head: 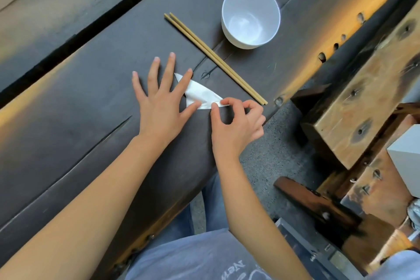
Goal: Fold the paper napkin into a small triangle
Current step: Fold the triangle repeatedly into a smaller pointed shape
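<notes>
While the left hand (pixel 160 98) lies spread flat, index finger and thumb pressing the white paper napkin (pixel 200 94) onto the dark wooden table (pixel 91 120), the right hand (pixel 236 124) pinches its near corner between thumb and forefinger; wooden chopsticks (pixel 214 58) and a white bowl (pixel 250 16) lie beyond the fingertips.

The only lettering that can be read sits on the grey shirt (pixel 193 257) at the bottom edge of the view. Pale outline letters there spell "New", seen upside down from the head camera, just right of the shirt's middle. More pale print runs on past these letters toward the lower edge, but it is cut off and too partial to read. The bowl (pixel 250 16), well above the shirt in the view, bears no mark that can be made out.
</notes>
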